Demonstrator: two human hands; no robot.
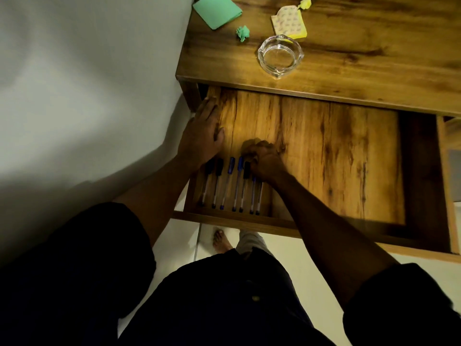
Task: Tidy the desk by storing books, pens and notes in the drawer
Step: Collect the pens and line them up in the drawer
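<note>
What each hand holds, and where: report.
Left hand: nothing, flat on the drawer floor. Right hand curls over cap ends of the rightmost pens; grip cannot be told.

A wooden desk in a pale corner, under dim, warm light.

A smooth whitish wall (87, 71) fills the space left of the left hand (203, 136), grey-white higher up and sinking into deep shadow lower down. The desk (361, 53), brown wood with dark streaked grain, stands with its left end close against that wall, its top beyond both hands. Its drawer (336, 158) is pulled out below the top, and its wooden bottom runs right of the right hand (265, 161) into a dark strip of shadow. Nearer than the hands, below the drawer front, the floor (299, 250) is pale and smooth, with one thin joint line. The light is warmest on the wood around the hands.
</note>
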